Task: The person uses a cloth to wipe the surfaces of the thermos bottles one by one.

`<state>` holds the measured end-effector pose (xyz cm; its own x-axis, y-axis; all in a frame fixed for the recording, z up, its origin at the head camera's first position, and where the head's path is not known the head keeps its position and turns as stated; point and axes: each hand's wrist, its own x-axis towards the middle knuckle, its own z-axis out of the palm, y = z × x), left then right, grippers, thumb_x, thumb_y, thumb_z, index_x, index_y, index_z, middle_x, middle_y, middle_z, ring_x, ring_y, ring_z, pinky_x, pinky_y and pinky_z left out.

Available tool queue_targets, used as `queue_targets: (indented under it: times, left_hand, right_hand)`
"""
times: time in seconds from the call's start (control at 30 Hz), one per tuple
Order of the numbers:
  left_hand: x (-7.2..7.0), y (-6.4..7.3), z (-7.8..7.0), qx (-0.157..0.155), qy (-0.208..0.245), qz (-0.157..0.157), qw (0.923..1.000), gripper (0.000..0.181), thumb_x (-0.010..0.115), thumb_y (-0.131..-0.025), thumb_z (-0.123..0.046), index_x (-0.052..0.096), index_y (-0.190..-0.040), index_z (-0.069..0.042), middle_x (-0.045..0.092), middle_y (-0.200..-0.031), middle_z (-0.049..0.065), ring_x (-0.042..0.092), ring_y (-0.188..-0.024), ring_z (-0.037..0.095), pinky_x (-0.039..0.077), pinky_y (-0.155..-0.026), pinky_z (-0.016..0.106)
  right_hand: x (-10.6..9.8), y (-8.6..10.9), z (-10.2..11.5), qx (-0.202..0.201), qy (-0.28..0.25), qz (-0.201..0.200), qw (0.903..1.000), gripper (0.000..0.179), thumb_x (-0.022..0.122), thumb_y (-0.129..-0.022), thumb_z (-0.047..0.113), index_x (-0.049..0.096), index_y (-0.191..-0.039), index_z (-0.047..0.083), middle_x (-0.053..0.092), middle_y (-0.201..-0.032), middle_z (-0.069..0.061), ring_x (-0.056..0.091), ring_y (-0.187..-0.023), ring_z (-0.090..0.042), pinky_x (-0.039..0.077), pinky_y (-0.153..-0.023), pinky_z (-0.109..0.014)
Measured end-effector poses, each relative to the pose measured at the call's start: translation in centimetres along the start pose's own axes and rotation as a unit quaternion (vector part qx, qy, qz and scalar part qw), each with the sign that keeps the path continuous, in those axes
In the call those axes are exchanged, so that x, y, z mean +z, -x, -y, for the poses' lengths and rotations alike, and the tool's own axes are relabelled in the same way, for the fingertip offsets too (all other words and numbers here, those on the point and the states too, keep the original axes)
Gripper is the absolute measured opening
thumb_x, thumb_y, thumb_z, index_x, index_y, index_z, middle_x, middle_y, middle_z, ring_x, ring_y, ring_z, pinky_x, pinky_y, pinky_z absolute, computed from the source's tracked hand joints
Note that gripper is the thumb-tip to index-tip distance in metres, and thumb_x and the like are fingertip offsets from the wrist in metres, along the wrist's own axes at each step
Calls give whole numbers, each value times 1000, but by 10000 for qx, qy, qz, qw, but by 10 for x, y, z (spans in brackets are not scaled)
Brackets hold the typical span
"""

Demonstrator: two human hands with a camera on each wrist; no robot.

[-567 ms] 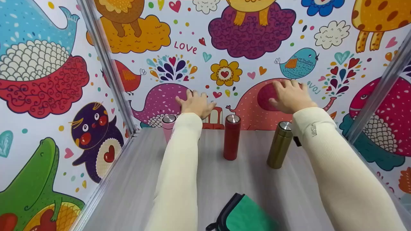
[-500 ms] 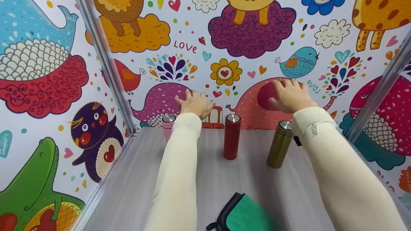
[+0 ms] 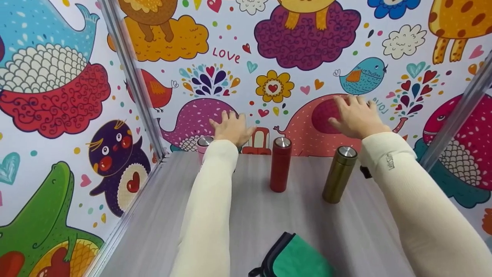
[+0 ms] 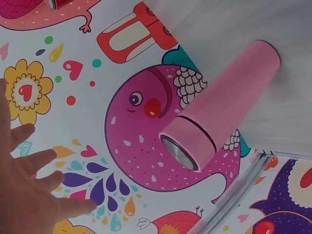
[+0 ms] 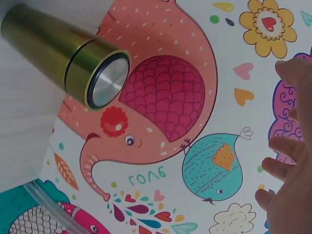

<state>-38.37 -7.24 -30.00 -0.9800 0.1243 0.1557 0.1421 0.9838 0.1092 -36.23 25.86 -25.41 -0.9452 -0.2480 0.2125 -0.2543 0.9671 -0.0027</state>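
My left hand reaches forward with fingers spread and holds nothing. Beside it stands a pink thermos bottle with a silver-topped lid, mostly hidden behind the left sleeve in the head view. Upright in the middle is a red thermos bottle. A gold-green thermos bottle stands to the right, also shown in the right wrist view. Above and behind it, my right hand is held out with its fingers apart, touching none of the bottles.
A green cloth item with black edging lies at the front of the grey table. A small black object sits by the right sleeve. Printed walls close in the back and sides, with metal corner posts.
The head view has shifted slightly, so most of the scene appears a little further right. Both hands keep their spread pose, and the bottles stay in place.
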Motion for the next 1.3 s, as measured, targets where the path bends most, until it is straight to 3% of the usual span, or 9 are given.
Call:
queue_targets:
  times: [0.23,0.4,0.63,0.83,0.93,1.03,1.17,1.23,1.3]
  left_hand:
    - [4,-1,8,-78,109,21,9999,70,49,-100,-55,37,-155,-13,31,-159,18,17,-147,43,13,-109,73]
    - [16,0,11,-4,155,26,9999,70,48,-101,-54,37,-155,-11,33,-157,20,19,-147,43,14,-109,74]
    - [37,3,15,164,141,162,9996,69,49,-101,-53,38,-154,-11,38,-153,20,25,-143,41,17,-108,74]
    - [50,4,29,101,84,109,9999,68,56,-99,-48,39,-153,-10,41,-150,21,31,-139,42,17,-106,77]
    - [54,5,38,-29,73,76,9999,68,60,-98,-46,41,-151,-9,41,-149,23,29,-140,45,16,-104,78]
    - [56,8,49,-190,89,81,9997,71,64,-95,-46,41,-151,-9,38,-151,25,24,-142,48,15,-103,80]
    - [62,12,67,-401,173,77,9990,77,68,-92,-47,40,-152,-8,32,-154,27,21,-143,51,13,-100,82]
    - [66,15,77,-490,289,67,9984,79,68,-91,-47,38,-153,-7,29,-156,29,19,-142,53,12,-99,83]
    - [71,18,87,-562,346,69,9978,81,67,-92,-48,36,-154,-7,26,-156,30,18,-142,55,12,-97,84]
  right_hand:
    - [5,8,13,-394,-145,-198,9989,72,62,-98,34,28,-155,7,34,-148,-32,26,-135,-55,18,-107,-75]
    - [19,26,32,-572,-213,-316,9976,73,65,-96,36,31,-155,9,37,-147,-27,31,-135,-50,24,-107,-72]
    - [56,67,59,-1052,-551,-564,9913,70,76,-89,31,45,-148,11,49,-139,-19,46,-126,-40,42,-101,-62]
    - [102,112,86,-1984,-942,-669,9733,54,79,-87,29,60,-135,11,60,-123,-10,58,-110,-27,54,-89,-46]
    - [129,137,101,-2387,-1249,-202,9628,50,78,-87,29,63,-132,15,61,-119,-5,59,-104,-21,55,-84,-40]
    - [151,158,111,-2317,-1718,993,9523,48,78,-88,36,62,-132,25,61,-120,2,58,-102,-14,56,-81,-36]
    - [181,179,113,-2022,-2328,2499,9179,53,76,-85,51,60,-133,35,59,-120,7,56,-97,-9,58,-79,-33]
    - [199,186,112,-2133,-2381,2858,9034,52,72,-87,55,59,-134,35,58,-123,6,56,-99,-11,58,-79,-37]
    - [218,192,110,-2448,-2254,2879,8980,50,64,-92,56,58,-137,33,57,-127,3,56,-103,-15,57,-80,-41]
